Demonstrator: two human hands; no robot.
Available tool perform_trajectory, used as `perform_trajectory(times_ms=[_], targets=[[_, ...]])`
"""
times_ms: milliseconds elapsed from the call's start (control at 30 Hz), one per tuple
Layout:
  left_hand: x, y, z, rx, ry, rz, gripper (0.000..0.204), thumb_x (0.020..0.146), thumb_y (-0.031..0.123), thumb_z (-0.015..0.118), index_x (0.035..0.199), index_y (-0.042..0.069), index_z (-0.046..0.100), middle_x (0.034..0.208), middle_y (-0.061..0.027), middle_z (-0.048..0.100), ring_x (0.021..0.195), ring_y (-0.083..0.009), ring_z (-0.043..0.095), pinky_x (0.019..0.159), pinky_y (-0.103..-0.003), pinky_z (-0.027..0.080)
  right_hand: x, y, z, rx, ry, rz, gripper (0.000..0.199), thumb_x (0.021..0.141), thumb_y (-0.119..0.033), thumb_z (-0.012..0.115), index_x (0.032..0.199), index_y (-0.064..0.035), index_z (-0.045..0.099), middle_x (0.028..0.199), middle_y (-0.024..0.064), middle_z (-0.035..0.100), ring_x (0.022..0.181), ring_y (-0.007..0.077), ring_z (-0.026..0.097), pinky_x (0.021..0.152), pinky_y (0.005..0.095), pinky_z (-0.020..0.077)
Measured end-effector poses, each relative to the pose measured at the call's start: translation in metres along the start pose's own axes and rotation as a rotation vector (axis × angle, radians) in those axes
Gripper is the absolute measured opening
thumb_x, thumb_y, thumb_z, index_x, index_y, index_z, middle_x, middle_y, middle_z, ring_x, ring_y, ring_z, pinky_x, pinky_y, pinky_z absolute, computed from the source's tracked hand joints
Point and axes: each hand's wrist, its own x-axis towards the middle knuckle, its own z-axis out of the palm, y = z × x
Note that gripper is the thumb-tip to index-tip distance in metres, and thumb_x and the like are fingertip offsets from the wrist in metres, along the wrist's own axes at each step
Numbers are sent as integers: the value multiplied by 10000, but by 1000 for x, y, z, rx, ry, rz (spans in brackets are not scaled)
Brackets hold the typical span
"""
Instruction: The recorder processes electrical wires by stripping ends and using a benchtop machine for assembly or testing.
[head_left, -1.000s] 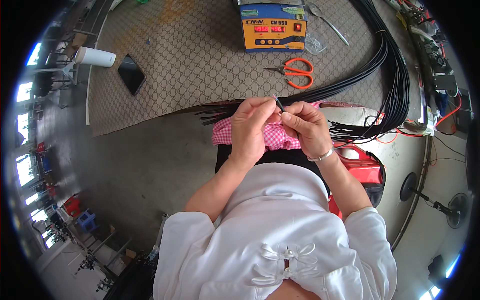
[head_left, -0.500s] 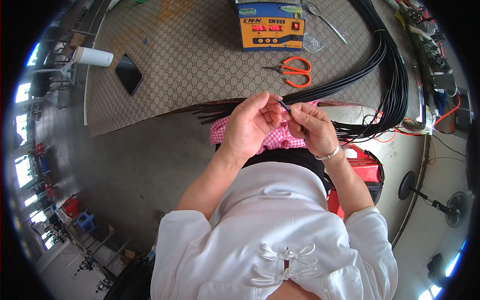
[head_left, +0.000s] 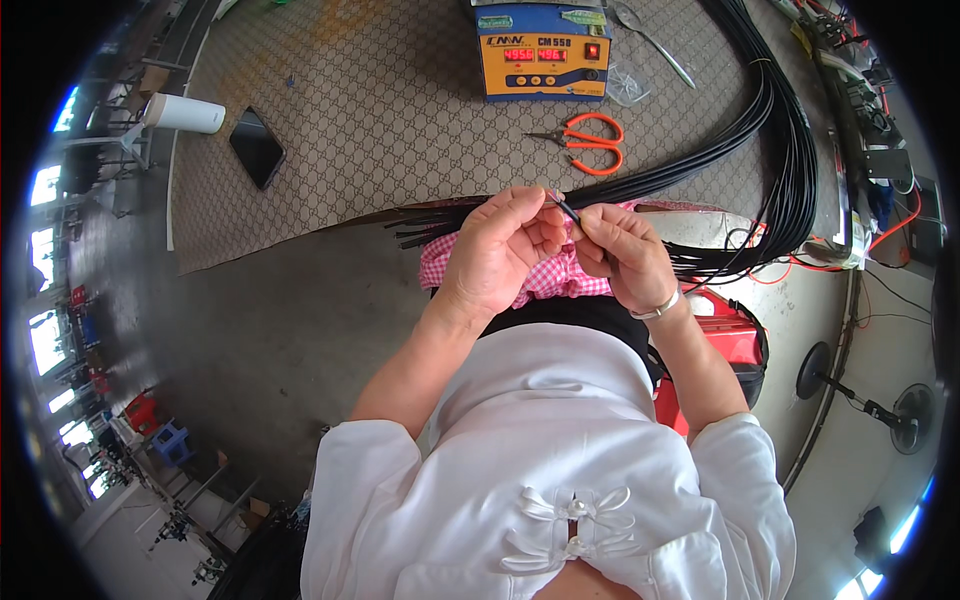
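My right hand [head_left: 630, 258] pinches a thin black cable [head_left: 568, 211] between thumb and fingers, close to its end. That end points up and left toward my left hand [head_left: 500, 250]. The thumb and forefinger of my left hand are closed at the cable's tip, with the other fingers curled below. Fine strands at the tip are too small to make out. Behind my hands a thick bundle of black cables [head_left: 775, 140] curves over the table's right side, its cut ends [head_left: 425, 228] sticking out past the front edge to the left of my left hand.
On the patterned table [head_left: 380, 120] lie orange-handled scissors [head_left: 595, 145], a blue and yellow control box [head_left: 545, 60], a spoon [head_left: 655, 45], a phone [head_left: 257, 148] and a white cup [head_left: 186, 114]. Pink checked cloth [head_left: 560, 280] covers my lap. Black fans [head_left: 912, 418] stand at the right.
My left thumb and forefinger have shifted slightly at the cable's tip. The right hand keeps its grip on the cable in nearly the same place.
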Motion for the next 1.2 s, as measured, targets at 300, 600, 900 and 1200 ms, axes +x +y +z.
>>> perform_trajectory(times_ms=[300,600,900,1200], targets=[[3,2,-8,-54,-53,-64,197,881,202,479,848,32,573,733,-63,590,682,-157,551,665,-276,443,0,4,-1,-16,8,-20,175,876,-184,507,822,-25,556,597,-30,432,496,40,332,434,185,241],[1,3,-2,-3,38,-25,167,868,169,487,853,26,571,731,-52,587,680,-149,553,661,-267,444,0,6,1,-111,79,-65,166,871,-175,530,830,-21,575,580,-49,428,488,30,334,430,182,240],[0,6,2,109,56,28,174,868,165,488,884,12,571,750,-58,584,689,-143,551,670,-258,450,1,5,6,-146,126,-92,166,878,-171,516,814,-22,554,584,-26,445,471,37,307,425,181,223],[11,7,-2,-89,-16,-82,256,882,248,483,895,7,569,757,-70,585,696,-162,556,669,-276,452,6,-6,-5,-46,70,-36,140,864,-141,529,857,-8,573,623,-6,489,510,53,369,449,185,271]])
